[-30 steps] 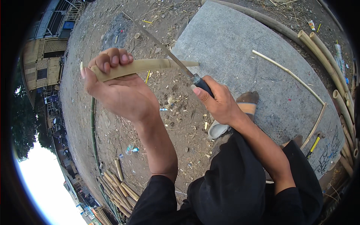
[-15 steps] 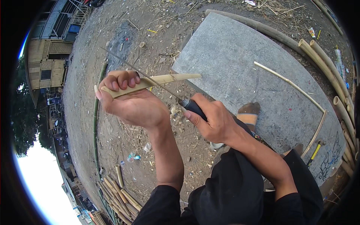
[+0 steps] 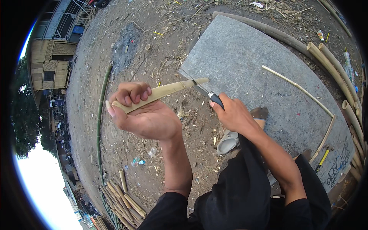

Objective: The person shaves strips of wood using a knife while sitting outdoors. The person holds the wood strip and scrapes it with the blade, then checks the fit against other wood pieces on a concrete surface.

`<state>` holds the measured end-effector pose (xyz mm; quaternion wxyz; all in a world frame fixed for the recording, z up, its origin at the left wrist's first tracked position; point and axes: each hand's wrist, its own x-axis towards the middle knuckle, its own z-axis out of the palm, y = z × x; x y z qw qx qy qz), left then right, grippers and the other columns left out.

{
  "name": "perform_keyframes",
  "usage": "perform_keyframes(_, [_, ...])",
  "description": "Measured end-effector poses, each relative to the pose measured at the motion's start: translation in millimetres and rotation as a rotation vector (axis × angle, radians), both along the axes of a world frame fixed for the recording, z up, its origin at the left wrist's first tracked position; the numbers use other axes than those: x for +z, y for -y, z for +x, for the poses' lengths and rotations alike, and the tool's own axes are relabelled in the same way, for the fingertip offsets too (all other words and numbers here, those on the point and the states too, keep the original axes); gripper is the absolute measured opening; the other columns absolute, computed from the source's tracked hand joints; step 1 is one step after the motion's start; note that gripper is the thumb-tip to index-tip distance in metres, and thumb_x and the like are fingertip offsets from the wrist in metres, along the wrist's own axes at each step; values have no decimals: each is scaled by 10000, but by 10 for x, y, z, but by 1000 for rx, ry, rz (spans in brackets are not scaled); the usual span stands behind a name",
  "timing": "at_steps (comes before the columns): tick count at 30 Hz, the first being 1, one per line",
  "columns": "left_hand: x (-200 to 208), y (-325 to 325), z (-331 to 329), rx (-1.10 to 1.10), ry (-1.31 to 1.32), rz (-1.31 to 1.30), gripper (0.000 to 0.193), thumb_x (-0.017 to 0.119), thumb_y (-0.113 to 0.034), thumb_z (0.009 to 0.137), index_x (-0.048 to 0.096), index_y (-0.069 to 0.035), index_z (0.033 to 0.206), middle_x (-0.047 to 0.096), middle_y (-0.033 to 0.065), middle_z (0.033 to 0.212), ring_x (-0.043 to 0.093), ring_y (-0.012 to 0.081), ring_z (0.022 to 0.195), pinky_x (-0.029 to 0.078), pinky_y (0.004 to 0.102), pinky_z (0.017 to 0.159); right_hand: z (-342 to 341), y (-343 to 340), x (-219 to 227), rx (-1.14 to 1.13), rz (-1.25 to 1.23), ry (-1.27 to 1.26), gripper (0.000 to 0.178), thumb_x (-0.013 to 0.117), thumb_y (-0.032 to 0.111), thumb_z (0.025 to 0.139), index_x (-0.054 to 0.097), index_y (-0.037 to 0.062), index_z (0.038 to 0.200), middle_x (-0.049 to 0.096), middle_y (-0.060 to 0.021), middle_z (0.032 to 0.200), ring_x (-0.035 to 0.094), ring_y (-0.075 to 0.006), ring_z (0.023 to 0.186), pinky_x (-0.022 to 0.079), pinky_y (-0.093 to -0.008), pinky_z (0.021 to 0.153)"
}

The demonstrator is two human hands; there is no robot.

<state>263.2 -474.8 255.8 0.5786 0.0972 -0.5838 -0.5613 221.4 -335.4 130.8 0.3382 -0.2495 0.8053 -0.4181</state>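
My left hand [image 3: 153, 120] is closed, palm upward, around the wide end of a flat, pale bamboo strip [image 3: 165, 91]. The strip tapers toward the right, its narrow tip reaching above the corner of a grey slab. In my right hand [image 3: 238, 119] is a knife [image 3: 217, 101], gripped by its dark handle. Its thin blade points up and to the left and crosses the strip close to the narrow tip. Motion slightly smears the blade, so I cannot tell how deeply it touches the strip.
The grey stone slab [image 3: 237, 53] carries a bent thin bamboo stick [image 3: 299, 87] and a yellow-handled tool [image 3: 324, 158]. Thick bamboo poles [image 3: 330, 68] lie along its right. Cut bamboo lengths [image 3: 120, 199] are piled at lower left, by a long green pole [image 3: 100, 115]. Chips litter the dirt.
My right hand has moved right and slightly up, drawing the knife along the strip from near my left fingers to its narrow tip. My left hand has shifted slightly right and down.
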Motion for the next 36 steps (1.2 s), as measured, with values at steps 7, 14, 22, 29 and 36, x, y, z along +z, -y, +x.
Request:
perform_keyframes(7, [-45,-74,2,14,-4,34,309,400,-405,950,357,-144,791,365,-2,725,363,122,677,302,289,654,95,-38,425,24,-327,71,321,555,323,955,541,4,924,597,-258,657,614,-475,701,459,-518,629])
perform_keyframes(14, [-55,-191,1,25,10,1,331,386,-403,969,305,-134,794,351,9,697,319,111,650,296,276,623,46,-75,676,70,-362,8,340,541,336,963,544,-1,920,602,-244,680,625,-445,705,451,-505,631])
perform_keyframes(22, [-92,-154,118,79,-23,36,315,423,-412,945,348,-144,798,383,2,724,384,127,698,315,291,665,87,-164,28,-7,-146,49,364,561,356,965,545,-4,913,589,-223,686,621,-411,670,449,-445,597])
perform_keyframes(29, [-65,-212,-24,238,-47,57,343,407,-438,1000,369,-143,829,398,1,767,399,129,719,333,297,687,201,-145,307,61,-414,66,303,570,331,947,555,28,965,621,-223,671,635,-440,674,473,-492,618])
perform_keyframes(36, [-54,-132,29,240,-57,63,338,377,-420,1011,365,-140,824,379,-4,760,396,125,715,340,299,686,252,-139,513,105,-527,46,312,560,339,943,550,33,1004,607,-263,645,627,-483,681,483,-531,631])
